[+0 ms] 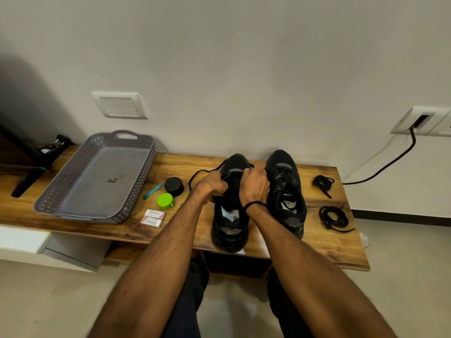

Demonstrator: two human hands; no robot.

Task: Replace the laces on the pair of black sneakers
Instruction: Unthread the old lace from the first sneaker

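Tabletop (pixel 175 167): wooden, against a white wall.
Left grip (pixel 212 186): closed on the black lace (pixel 195 174), which loops leftward.
Worked sneaker (pixel 229 236): centre; pull lace evenly, without twists.
Right grip (pixel 253 186): curled round its upper, steadying.
Second sneaker (pixel 285 181): just beside.
Coiled laces (pixel 333 218): far right.

The person's left hand (pixel 212 186) and right hand (pixel 253 185) curl over the throat of the nearer black rubber-soled sneaker (pixel 230 231), so from here its eyelets and the fingertips are hidden. Print on the two small white cardboard boxes (pixel 153 217) is too fine to read. The black metal stand (pixel 26 164) runs off the left edge.
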